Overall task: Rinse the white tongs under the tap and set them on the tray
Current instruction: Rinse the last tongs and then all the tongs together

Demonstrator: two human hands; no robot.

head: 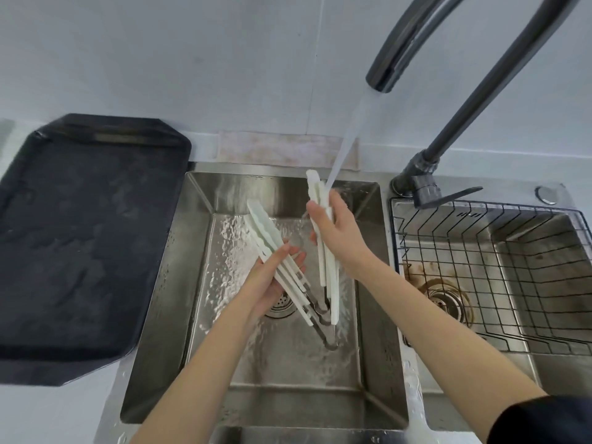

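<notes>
Over the left sink basin I hold the white tongs spread wide, their metal hinge low near the drain. My left hand grips the left arm of the tongs. My right hand grips the right arm, whose tip points up into the water stream running from the dark tap. The black tray lies on the counter to the left of the sink, wet, with nothing on it.
A second basin on the right holds a black wire rack over a stained drain. The tap's base and lever stand between the basins. A white wall runs behind; pale countertop shows at the front left.
</notes>
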